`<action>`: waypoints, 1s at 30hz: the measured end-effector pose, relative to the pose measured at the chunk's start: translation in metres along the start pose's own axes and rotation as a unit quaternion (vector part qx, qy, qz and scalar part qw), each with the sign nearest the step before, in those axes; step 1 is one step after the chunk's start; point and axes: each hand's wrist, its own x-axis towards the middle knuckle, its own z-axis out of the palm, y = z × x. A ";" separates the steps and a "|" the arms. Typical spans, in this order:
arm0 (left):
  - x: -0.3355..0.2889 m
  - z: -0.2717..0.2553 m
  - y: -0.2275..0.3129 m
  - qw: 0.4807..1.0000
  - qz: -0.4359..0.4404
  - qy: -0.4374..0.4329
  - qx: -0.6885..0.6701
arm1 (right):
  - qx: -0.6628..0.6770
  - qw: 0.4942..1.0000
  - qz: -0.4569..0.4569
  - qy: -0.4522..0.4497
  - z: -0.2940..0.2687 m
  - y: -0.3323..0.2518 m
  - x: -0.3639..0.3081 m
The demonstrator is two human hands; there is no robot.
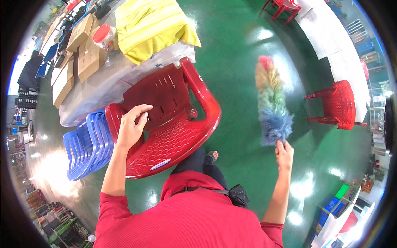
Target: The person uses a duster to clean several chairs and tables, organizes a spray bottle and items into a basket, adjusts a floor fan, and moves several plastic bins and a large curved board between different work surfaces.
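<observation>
My right hand [284, 156] grips the handle end of a fluffy feather duster [273, 99], held out to the right over the green floor. The duster is banded pink, tan, green and blue, its pink tip pointing away from me. My left hand [132, 126] is over the left armrest of a dark red plastic chair [173, 138], thumb and fingers apart with nothing between them. Whether it touches the chair is hard to tell. The chair has a woven-pattern seat, a slotted back and a pale oval label on its front edge.
Blue stacked chairs [89, 142] stand left of the red chair. Behind, a covered table carries a yellow cloth [153, 29], cardboard boxes [91, 53] and a red-lidded jar [104, 36]. At right, stacked red chairs [339, 105] stand beside a white-topped table [347, 62].
</observation>
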 end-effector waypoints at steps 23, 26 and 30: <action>0.527 0.356 0.247 0.935 0.329 -0.116 -0.058 | -0.014 0.997 -0.062 -0.048 -0.033 -0.272 0.524; 0.599 0.368 0.214 0.954 0.264 -0.139 0.012 | -0.107 0.984 -0.138 -0.045 -0.008 -0.293 0.649; 0.679 0.313 0.160 0.988 0.099 -0.017 0.114 | -0.163 0.958 -0.166 -0.166 0.061 -0.427 0.744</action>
